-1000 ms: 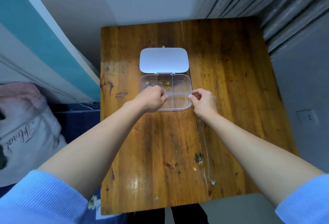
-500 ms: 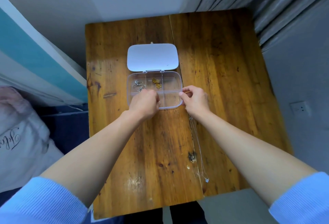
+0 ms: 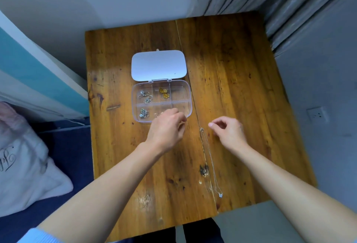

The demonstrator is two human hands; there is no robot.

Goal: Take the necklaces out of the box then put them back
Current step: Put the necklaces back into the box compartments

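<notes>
A clear compartment box lies on the wooden table with its white lid flipped open behind it. Silver pieces fill the left compartments and a gold piece sits in the back middle one. A thin silver necklace lies stretched on the table, its pendant toward me. My left hand hovers over the box's front edge with curled fingers; its fingertips are hidden, beside a fine chain. My right hand is loosely curled just right of the necklace's far end, not touching it.
The table's right side meets a grey curtain and wall with a socket. A bed with a pale pillow lies to the left. A dark knot marks the wood beside the necklace.
My right hand has let go of the necklace's end and moved away from the box's right edge. My left hand has drawn back from inside the box to its front edge.
</notes>
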